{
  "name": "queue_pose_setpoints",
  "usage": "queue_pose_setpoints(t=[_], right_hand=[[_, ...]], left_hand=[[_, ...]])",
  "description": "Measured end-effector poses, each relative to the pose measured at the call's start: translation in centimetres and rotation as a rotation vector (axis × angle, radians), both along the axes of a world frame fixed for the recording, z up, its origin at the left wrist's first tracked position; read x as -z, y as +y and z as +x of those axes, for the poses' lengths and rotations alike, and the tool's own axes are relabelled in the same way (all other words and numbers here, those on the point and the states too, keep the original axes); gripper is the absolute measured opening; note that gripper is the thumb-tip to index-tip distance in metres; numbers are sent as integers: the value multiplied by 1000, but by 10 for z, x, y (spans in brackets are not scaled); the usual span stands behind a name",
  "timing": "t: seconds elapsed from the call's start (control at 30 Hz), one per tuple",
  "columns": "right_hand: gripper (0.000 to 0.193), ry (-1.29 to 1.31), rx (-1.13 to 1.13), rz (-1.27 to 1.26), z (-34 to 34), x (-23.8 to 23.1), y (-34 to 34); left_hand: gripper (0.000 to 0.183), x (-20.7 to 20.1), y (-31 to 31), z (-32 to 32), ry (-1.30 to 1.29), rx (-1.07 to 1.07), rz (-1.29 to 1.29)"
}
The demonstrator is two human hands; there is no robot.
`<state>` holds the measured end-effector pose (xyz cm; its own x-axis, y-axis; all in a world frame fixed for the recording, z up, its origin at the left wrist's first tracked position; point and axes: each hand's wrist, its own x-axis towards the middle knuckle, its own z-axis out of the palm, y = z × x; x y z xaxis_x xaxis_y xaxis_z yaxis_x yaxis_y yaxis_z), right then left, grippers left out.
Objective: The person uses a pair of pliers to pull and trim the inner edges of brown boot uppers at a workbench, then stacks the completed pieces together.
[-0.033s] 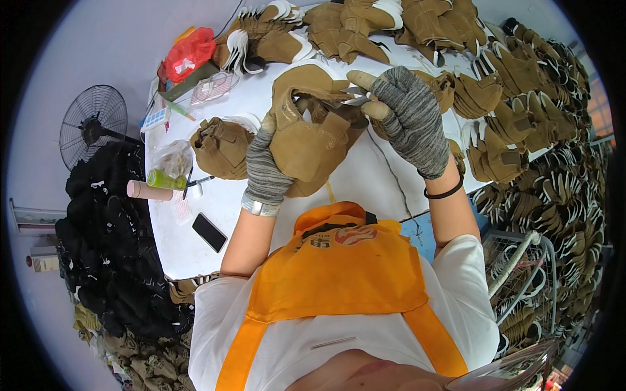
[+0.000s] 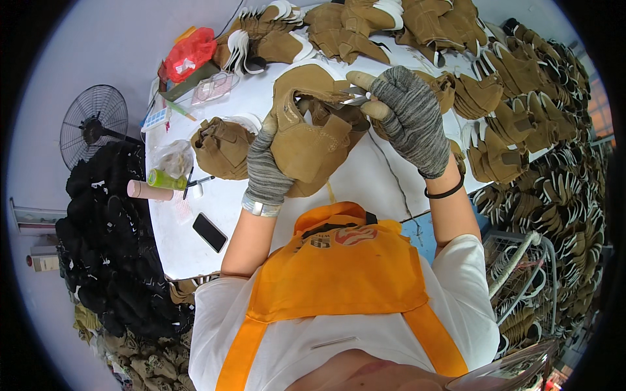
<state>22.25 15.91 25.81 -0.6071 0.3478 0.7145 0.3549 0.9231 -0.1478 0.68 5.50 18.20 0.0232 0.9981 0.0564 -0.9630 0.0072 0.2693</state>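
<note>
A brown shoe upper [image 2: 310,146] is held above the white table, its opening facing up and stitching along its edges. My left hand [image 2: 266,163], in a grey fingerless glove, is closed on the upper's left side, with the thumb near the opening. My right hand [image 2: 407,107], gloved the same way, pinches small metal snips [image 2: 355,98] between thumb and fingers. The snips' blades point left, at the upper's far right edge; whether they touch it I cannot tell. Another brown upper [image 2: 223,148] lies on the table left of my left hand.
Stacks of brown uppers [image 2: 352,29] line the far side and right of the table [image 2: 251,244]. At left are a phone [image 2: 209,232], a pink bottle [image 2: 149,190], a green roll [image 2: 166,180] and a red bag [image 2: 189,55]. A fan [image 2: 94,124] stands beyond black piles [image 2: 114,241].
The snips' blades have shifted slightly at the upper's edge, and the upper has turned a little. Both hands stay in nearly the same place.
</note>
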Motion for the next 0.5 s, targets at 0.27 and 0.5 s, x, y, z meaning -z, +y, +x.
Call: queue_pose_setpoints(t=[0.27, 0.5], right_hand=[[24, 9, 8, -151, 1, 6, -5], [22, 223, -20, -324, 3, 17, -14]], left_hand=[[50, 6, -1, -2, 141, -26, 13], [51, 3, 2, 3, 192, -16, 15]])
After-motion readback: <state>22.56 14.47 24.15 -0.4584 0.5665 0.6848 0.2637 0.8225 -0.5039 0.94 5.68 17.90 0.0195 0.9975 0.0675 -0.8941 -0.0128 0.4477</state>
